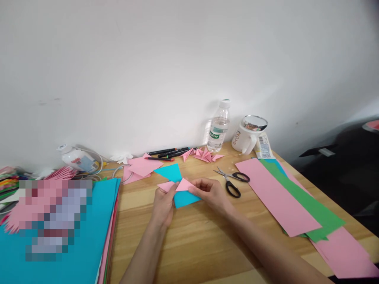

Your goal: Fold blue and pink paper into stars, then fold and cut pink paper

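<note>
Between my hands is a small piece of folded pink paper [185,184] with pointed corners. My left hand [164,203] pinches it with thumb and fingers, and a pink point sticks out past that hand's far side. The thumb and fingers of my right hand [209,191] close on the pink paper's right corner. Beneath the hands lies blue paper [186,199], partly covered by them. Another blue piece [169,172] shows just beyond; whether the two are joined is hidden. Black-handled scissors [233,188] lie spread to the right of my right hand.
Pink strips [276,195] and green paper [318,219] lie at right. Along the wall stand a water bottle [218,130] and a white mug [244,138], near pink folded pieces [204,154] and black pens [174,153]. A blue paper stack [97,221] fills the left.
</note>
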